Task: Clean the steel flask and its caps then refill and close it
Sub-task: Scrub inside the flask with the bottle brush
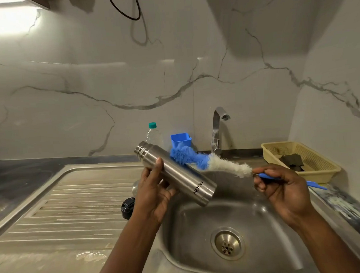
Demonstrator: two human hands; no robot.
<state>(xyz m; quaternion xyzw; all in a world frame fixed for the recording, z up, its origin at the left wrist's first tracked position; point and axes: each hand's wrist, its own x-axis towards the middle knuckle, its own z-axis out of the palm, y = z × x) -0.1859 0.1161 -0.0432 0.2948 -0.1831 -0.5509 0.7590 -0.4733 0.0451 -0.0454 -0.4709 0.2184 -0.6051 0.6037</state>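
The steel flask [174, 173] is gripped around its middle by the left hand [154, 191] and held tilted above the left side of the sink [189, 228], while 1 bottle brush [207, 162] is pinched by its blue handle in the right hand [280, 185], its bristles just beyond the flask.

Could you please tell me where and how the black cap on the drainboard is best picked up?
Probably pinch the cap across its round sides, coming down from above and the left: it sits low on the drainboard with its left side free, while the left hand, holding the flask, hides its right side.
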